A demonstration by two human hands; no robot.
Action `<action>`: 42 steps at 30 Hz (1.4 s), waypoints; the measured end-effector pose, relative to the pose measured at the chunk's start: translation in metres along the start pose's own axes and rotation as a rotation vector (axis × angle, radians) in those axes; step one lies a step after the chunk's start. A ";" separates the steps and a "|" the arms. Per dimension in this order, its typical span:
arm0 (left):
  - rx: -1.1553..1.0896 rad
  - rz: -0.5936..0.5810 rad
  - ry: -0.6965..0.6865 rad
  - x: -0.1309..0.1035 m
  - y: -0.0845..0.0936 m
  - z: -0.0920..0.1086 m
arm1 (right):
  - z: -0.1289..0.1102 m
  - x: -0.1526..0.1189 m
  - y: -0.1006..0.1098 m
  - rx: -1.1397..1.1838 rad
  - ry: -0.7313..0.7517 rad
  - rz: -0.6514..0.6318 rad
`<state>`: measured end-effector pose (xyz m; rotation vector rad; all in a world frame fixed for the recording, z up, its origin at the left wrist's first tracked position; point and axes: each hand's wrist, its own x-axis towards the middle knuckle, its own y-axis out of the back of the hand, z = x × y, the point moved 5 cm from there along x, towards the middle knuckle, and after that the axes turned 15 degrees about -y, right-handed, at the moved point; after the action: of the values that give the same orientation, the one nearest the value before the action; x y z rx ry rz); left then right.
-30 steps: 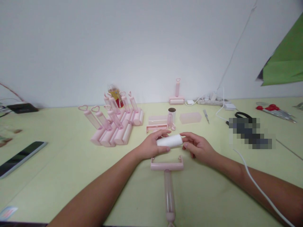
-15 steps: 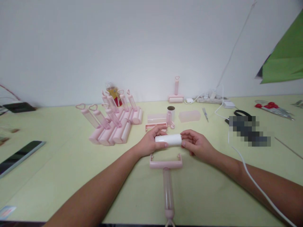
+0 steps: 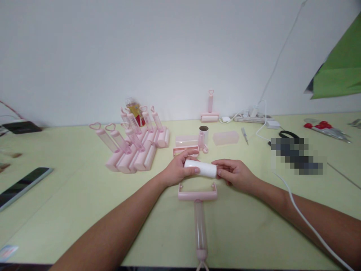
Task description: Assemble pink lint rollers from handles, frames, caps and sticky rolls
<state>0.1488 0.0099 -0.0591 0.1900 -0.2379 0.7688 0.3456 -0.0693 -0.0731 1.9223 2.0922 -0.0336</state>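
A white roll point(image 3: 203, 169) is held between both hands above the table, its right end tilted slightly down. My left hand point(image 3: 178, 169) wraps round its left end, thumb on the front. At the right end, my right hand point(image 3: 232, 172) grips with thumb and fingers. Just below lies a pink roller frame point(image 3: 197, 195) with two side arms and a clear pink handle point(image 3: 200, 227) pointing toward me. Behind my left hand sit an open pink cover point(image 3: 180, 151), a small pink handle point(image 3: 201, 140) and a cardboard-cored roll point(image 3: 205, 130).
Several assembled pink rollers point(image 3: 145, 154) stand at the left on the pale green table point(image 3: 98, 199). One more roller point(image 3: 210, 117) is by the wall. A phone point(image 3: 24, 186) lies far left; a white cable point(image 3: 299, 214) crosses my right arm. A screwdriver point(image 3: 244, 135) lies behind.
The white roll has tilted, its right end now lower than its left. The fingers of my right hand have shifted slightly left over its end.
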 end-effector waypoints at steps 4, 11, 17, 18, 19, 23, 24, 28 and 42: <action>0.021 -0.008 0.004 0.000 0.000 0.000 | 0.000 0.000 0.001 -0.005 0.005 -0.005; 0.061 0.000 -0.036 0.002 0.000 0.004 | -0.002 0.001 0.002 -0.010 0.020 0.005; 0.095 -0.012 -0.040 0.004 -0.001 0.008 | 0.000 0.005 0.000 0.054 -0.012 -0.021; 0.095 -0.016 -0.039 0.004 -0.001 0.007 | 0.001 0.005 0.001 0.060 -0.012 -0.021; 0.092 -0.019 -0.036 0.004 -0.001 0.007 | 0.001 0.005 0.001 0.065 -0.010 -0.021; 0.071 -0.012 -0.030 0.003 -0.002 0.003 | 0.002 0.007 0.002 0.079 -0.001 -0.035; 0.066 -0.007 -0.033 0.003 -0.002 0.003 | 0.002 0.007 0.002 0.083 -0.003 -0.041; 0.046 -0.012 -0.040 0.003 -0.006 0.005 | 0.005 0.009 0.003 0.108 -0.007 -0.053; -0.020 -0.062 -0.041 0.003 -0.012 0.001 | 0.004 0.007 0.001 0.112 0.031 -0.016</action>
<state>0.1592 0.0027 -0.0583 0.1939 -0.2773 0.7009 0.3469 -0.0633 -0.0789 1.9822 2.1684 -0.1282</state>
